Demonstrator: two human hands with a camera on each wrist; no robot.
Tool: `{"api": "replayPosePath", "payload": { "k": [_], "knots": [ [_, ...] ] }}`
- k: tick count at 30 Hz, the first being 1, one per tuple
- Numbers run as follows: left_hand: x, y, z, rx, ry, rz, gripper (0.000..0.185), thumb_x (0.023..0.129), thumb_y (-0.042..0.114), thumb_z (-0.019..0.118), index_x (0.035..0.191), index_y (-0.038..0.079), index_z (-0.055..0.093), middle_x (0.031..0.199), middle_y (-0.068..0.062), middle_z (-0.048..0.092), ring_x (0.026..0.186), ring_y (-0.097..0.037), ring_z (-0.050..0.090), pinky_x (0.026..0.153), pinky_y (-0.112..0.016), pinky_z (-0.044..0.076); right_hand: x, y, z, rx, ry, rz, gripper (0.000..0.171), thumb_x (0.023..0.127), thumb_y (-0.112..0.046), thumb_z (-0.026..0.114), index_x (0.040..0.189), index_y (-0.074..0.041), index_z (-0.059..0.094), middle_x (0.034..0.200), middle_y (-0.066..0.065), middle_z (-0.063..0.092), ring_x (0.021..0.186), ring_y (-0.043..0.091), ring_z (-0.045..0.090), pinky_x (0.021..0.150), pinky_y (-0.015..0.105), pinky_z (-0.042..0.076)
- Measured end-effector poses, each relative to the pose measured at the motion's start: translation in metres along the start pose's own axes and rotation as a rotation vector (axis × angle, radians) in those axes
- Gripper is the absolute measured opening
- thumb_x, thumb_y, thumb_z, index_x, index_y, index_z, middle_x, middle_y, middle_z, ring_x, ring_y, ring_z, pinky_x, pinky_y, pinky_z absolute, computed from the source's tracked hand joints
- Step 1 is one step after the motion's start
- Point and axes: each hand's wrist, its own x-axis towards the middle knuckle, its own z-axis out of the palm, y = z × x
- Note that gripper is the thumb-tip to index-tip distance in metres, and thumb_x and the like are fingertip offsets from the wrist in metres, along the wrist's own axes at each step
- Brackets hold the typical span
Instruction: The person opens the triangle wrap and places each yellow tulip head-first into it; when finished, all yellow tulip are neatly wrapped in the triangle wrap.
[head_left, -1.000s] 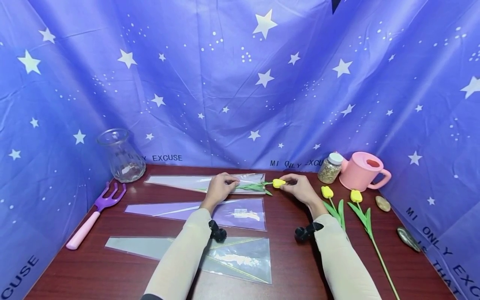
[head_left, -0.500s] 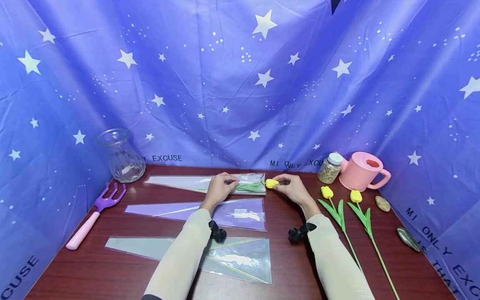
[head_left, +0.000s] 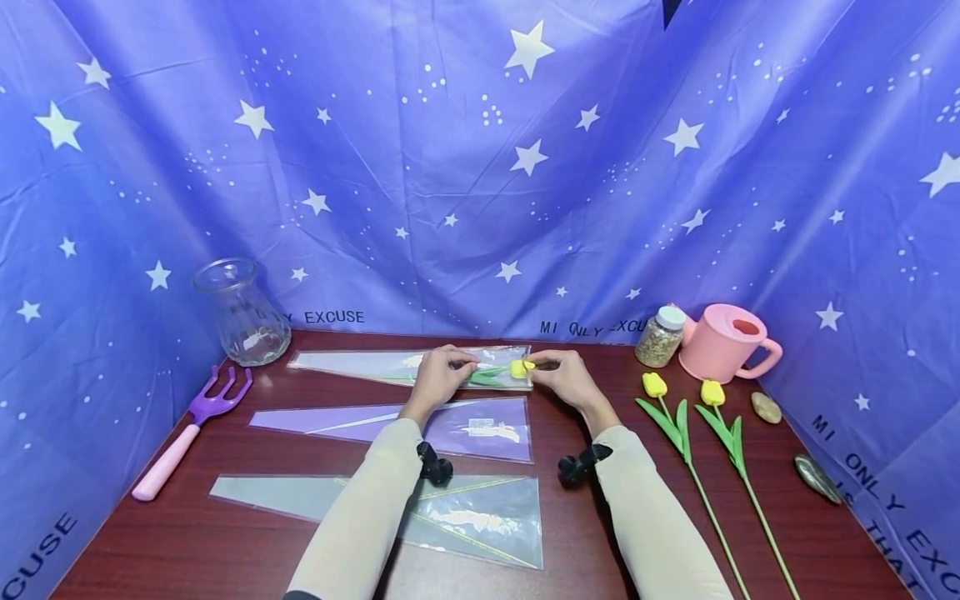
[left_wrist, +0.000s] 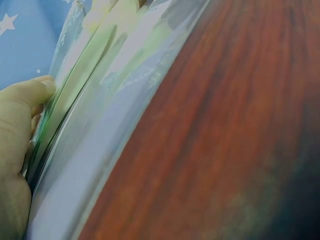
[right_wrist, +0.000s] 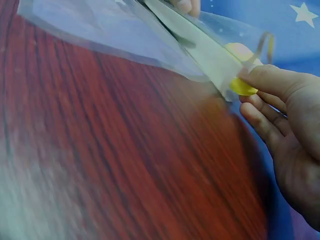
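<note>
A yellow artificial tulip [head_left: 519, 368] lies with its green leaves inside a clear white-backed flower sleeve [head_left: 352, 364] at the back of the table. Its bloom is at the sleeve's wide right end. My right hand [head_left: 566, 379] pinches the bloom there; in the right wrist view the yellow petals [right_wrist: 243, 86] show at the fingertips. My left hand [head_left: 441, 382] grips the sleeve near its middle, and in the left wrist view the thumb [left_wrist: 35, 92] presses its edge. A purple sleeve [head_left: 435, 425] and a grey sleeve [head_left: 480, 521] lie nearer the front.
Two more yellow tulips [head_left: 655, 384] lie at right, near a jar of grains [head_left: 660, 340], a pink watering can [head_left: 723, 342] and two stones [head_left: 766, 407]. At left are a glass vase [head_left: 251, 321] and a purple hand rake [head_left: 202, 412]. Starry cloth [head_left: 450, 167] hangs behind.
My right hand has moved left, pushing the tulip farther into the sleeve, so its bloom has gone from outside the mouth to within it. The left hand has stayed in place.
</note>
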Motion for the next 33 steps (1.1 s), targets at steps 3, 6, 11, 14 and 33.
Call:
{"api": "replayPosePath", "payload": {
  "k": [3,6,11,14,33],
  "knots": [
    [0.000,0.001,0.000,-0.004,-0.003,0.005,0.011,0.092,0.022,0.079,0.101,0.021,0.084,0.108,0.001,0.078,0.107,-0.023,0.071,0.099,-0.042,0.053,0.003,0.000,0.005,0.010,0.005,-0.005,0.029,0.084,0.000,0.081,0.113,0.004,0.076,0.113,0.023,0.076,0.093,0.007,0.069,0.080,0.015,0.052],
    [-0.001,0.001,-0.001,-0.008,0.002,0.011,0.011,0.091,0.022,0.079,0.101,0.020,0.084,0.110,0.000,0.078,0.110,-0.025,0.071,0.102,-0.043,0.052,0.006,-0.001,0.008,-0.014,0.014,-0.011,0.028,0.084,-0.001,0.082,0.111,0.005,0.077,0.114,0.023,0.076,0.098,0.009,0.068,0.083,0.014,0.051],
    [0.000,0.001,-0.003,0.001,0.016,0.010,0.011,0.092,0.022,0.079,0.101,0.019,0.084,0.110,0.000,0.079,0.114,-0.025,0.071,0.105,-0.043,0.051,0.012,-0.004,0.013,-0.030,0.007,0.001,0.027,0.083,-0.004,0.083,0.109,0.000,0.079,0.113,0.020,0.077,0.099,0.008,0.066,0.084,0.014,0.050],
    [0.000,0.001,-0.004,0.005,0.016,0.012,0.011,0.092,0.023,0.079,0.101,0.019,0.084,0.110,0.000,0.079,0.112,-0.025,0.071,0.105,-0.043,0.051,0.015,-0.005,0.015,-0.033,-0.009,-0.005,0.022,0.083,-0.008,0.085,0.103,-0.001,0.081,0.111,0.018,0.078,0.097,0.006,0.066,0.084,0.014,0.049],
    [0.000,0.000,-0.003,0.013,-0.008,0.023,0.012,0.092,0.023,0.078,0.102,0.019,0.084,0.110,-0.002,0.079,0.112,-0.028,0.071,0.106,-0.045,0.050,0.005,-0.003,0.006,-0.032,-0.038,0.007,0.027,0.090,-0.010,0.080,0.114,0.001,0.077,0.116,0.020,0.076,0.097,0.009,0.070,0.079,0.015,0.052]
  ]
}}
